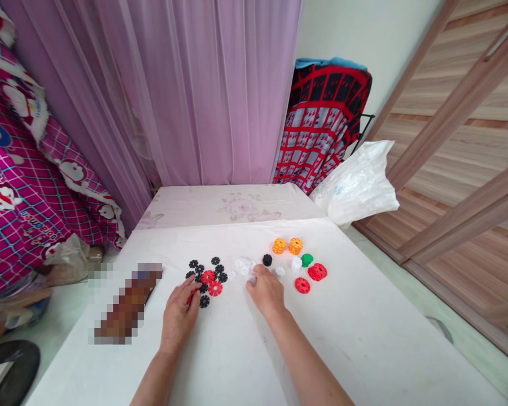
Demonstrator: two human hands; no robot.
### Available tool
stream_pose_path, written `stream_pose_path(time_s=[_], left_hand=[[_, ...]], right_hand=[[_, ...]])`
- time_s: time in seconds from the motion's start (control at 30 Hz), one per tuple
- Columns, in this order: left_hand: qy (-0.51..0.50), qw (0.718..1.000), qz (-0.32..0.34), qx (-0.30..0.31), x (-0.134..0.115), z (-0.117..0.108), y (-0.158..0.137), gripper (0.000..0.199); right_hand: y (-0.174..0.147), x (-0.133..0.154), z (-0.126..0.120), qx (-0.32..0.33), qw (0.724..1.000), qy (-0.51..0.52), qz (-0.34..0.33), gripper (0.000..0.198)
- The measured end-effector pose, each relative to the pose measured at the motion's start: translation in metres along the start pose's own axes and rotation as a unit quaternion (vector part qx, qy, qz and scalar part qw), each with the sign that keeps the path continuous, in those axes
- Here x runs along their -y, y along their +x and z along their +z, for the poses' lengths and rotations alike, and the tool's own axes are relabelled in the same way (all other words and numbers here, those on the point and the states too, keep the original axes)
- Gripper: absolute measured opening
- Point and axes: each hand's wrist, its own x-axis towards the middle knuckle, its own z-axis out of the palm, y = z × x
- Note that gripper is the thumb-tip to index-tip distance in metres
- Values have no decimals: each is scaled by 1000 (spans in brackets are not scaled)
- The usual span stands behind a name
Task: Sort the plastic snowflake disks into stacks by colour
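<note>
My left hand (181, 307) is closed around a red notched disc (192, 297), part of which shows between the fingers. Its fingertips reach the edge of a loose group of black notched discs (204, 301) with red notched discs (215, 288) among them. My right hand (268, 290) pinches at the near side of a heap of white notched discs (243, 264). A bit of white shows between thumb and forefinger; the fingers partly hide it. Just beyond that hand stands a black stack (267, 260), with a few white discs (280, 272) to its right.
Farther right on the white-covered table (347, 338) are orange stacks (296, 246), a green stack (307, 260), a red stack (318, 272) and a red disc (302, 285). A pixelated brown-red object (129, 307) lies left. A white plastic bag (355, 183) is beside the table's far right corner.
</note>
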Motion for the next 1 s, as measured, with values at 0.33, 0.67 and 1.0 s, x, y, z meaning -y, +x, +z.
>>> stream_pose_path(time_s=[0.33, 0.67, 1.0], left_hand=[[-7, 1000, 11, -2, 8, 3, -1, 29], [-1, 1000, 2, -2, 8, 4, -2, 29], [-3, 1000, -3, 0, 5, 3, -1, 29]], right_hand=[[5, -60, -58, -60, 997, 21, 53, 22], [11, -58, -55, -24, 998, -14, 49, 27], [9, -48, -47, -63, 998, -13, -23, 20]])
